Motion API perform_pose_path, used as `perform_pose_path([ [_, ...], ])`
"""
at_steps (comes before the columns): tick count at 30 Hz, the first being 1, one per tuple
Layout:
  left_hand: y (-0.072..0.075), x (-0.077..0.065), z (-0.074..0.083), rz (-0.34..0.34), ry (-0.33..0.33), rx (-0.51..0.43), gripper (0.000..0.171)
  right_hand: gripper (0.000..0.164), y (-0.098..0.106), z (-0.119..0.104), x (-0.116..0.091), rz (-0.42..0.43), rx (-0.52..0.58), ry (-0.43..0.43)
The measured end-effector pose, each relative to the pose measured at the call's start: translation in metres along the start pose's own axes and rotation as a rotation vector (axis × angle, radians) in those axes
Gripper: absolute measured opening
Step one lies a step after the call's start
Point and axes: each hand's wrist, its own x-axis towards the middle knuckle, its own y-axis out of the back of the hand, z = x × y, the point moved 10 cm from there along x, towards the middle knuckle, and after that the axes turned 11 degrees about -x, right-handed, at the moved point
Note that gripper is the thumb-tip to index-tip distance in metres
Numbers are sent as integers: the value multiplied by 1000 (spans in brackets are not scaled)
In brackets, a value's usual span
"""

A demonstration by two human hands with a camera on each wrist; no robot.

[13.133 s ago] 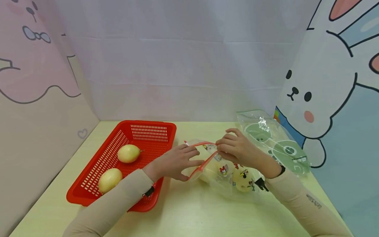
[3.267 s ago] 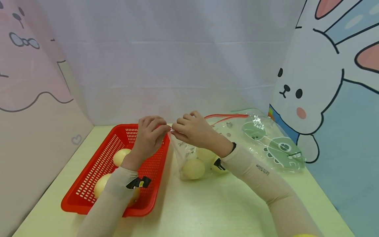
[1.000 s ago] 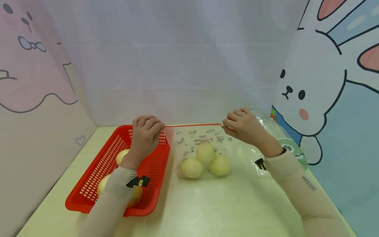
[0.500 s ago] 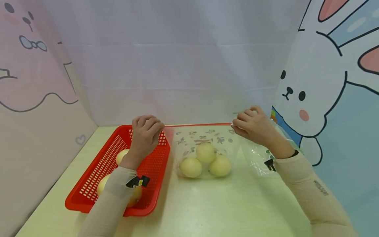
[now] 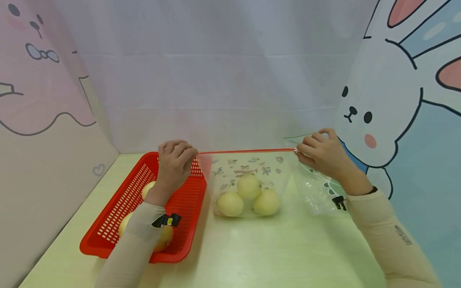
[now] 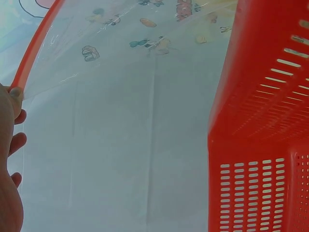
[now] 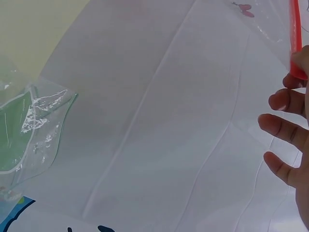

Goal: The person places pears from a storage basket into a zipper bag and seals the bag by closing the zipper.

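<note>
A clear zip bag (image 5: 248, 164) with small cartoon prints stands upright at the table's middle, its red zip edge (image 5: 245, 151) stretched level. Inside, at the bottom, lie three pale yellow, pear-like fruits (image 5: 249, 187). My left hand (image 5: 174, 165) pinches the left end of the red edge between thumb and finger, as the left wrist view also shows. At the opposite end my right hand (image 5: 324, 156) pinches the edge; a small white piece shows at its fingertips. In the right wrist view, the other fingers (image 7: 285, 129) of that hand are spread apart.
A red slotted basket (image 5: 194, 236) stands at the left, holding several similar fruits (image 5: 163, 239) partly behind my left arm. A second clear bag with green prints (image 5: 313, 196) lies at the right, partly behind my right hand. A white cloth wall (image 5: 230, 80) rises behind the table.
The bag's mouth gaped earlier; its red edge is now one straight line. From beside my left hand, my right hand has slid right along that edge to its far end. My left hand stays nearly still.
</note>
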Motion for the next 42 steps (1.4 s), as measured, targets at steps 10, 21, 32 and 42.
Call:
perform_pose_path([
  [10,0,2,-2,9,-4,-5,14,42,4,2,0,0,27,-14],
  [21,-16,-10,-12,-31,146,-209,12,44,-9,8,-11,12,372,-164],
  [32,-44,-35,-37,1,631,-816,12,13,-51,12,-42,-161,1021,-598],
  [42,-82,-56,-34,-175,810,-1152,27,22,-89,-4,-67,-270,1548,-751],
])
